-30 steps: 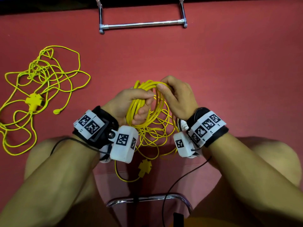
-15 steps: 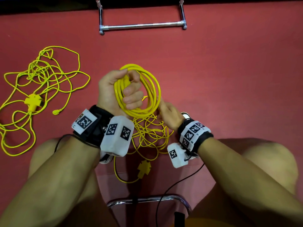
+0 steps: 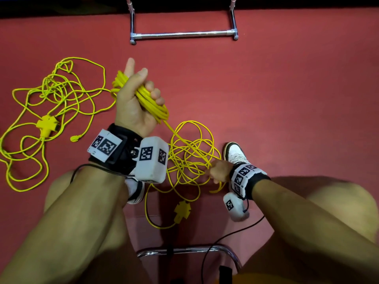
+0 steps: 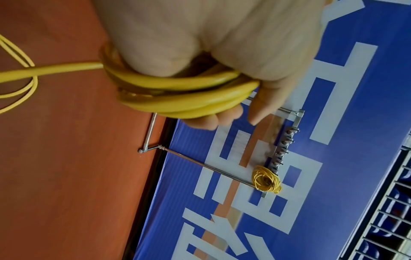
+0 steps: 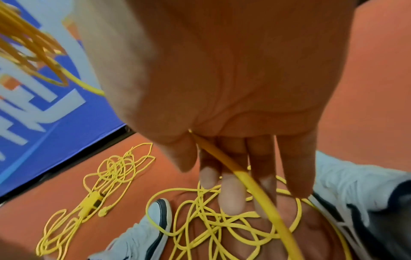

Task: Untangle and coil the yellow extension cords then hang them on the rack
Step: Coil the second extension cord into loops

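The left hand (image 3: 133, 103) is gripping the coiled cord (image 3: 152, 102); the right hand (image 3: 218, 171) is pinching its free strand over the floor tangle (image 3: 190, 160). Pulling may be tightening knots or dragging loops loose.

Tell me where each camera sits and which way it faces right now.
Head: above, facing down; forearms, knees, left hand gripping coil, right hand, rack.
Left wrist: along the hand toward rack.
Right wrist: along the hand down at tangled cord, shoes.
All share the cord.
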A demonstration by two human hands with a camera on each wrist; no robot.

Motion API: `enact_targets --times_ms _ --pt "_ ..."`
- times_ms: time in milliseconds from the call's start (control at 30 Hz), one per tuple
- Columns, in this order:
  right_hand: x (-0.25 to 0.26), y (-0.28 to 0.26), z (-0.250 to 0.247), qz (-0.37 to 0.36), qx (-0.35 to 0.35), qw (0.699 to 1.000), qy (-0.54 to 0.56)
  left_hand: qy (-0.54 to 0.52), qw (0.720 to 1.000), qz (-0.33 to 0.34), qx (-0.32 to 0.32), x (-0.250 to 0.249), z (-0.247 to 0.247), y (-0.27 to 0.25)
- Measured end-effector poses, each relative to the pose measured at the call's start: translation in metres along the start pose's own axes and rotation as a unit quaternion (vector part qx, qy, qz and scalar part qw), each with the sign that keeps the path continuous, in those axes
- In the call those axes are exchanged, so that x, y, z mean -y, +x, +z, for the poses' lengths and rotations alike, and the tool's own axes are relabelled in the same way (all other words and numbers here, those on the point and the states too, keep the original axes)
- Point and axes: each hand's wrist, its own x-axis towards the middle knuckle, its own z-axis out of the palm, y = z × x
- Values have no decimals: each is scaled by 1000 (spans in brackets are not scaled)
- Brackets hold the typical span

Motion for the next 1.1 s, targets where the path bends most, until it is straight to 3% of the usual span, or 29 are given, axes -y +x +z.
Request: enact_targets --times_ms 67,133,200,300,367,433,500,600,700,833,900,1000,1100 --pt "-3 -1 2 -31 -18 996 -83 44 998 33 -15 2 -4 3" --pt "10 -10 -2 -41 -24 996 -74 119 990 73 -33 8 -7 6" --pt "20 -19 -5 -96 -49 993 -49 200 972 114 -47 13 -10 9" --pt "36 -37 -10 -231 -82 967 -65 306 939 154 -41 18 -9 6" --pt "43 -51 -19 -335 -140 929 -65 395 904 159 -32 20 -9 4" --pt "48 -67 -35 -409 -210 888 -27 477 868 141 -16 23 -14 6" --pt "46 -79 -56 -426 -271 863 12 532 842 92 -6 27 -20 8" --pt "39 -88 -80 -405 -330 848 85 564 824 -4 41 38 -21 7" --pt "35 -88 -86 -416 -339 831 148 583 799 -93 114 47 -10 -5" --pt "30 -75 -96 -364 -413 803 228 478 817 -273 169 55 4 -20" --pt "27 -66 -101 -303 -443 816 216 407 828 -328 201 58 5 -21" --pt "28 -51 -98 -278 -415 846 186 380 847 -302 216 60 3 -18" --pt "30 -40 -93 -300 -395 832 249 347 876 -264 204 57 4 -17"
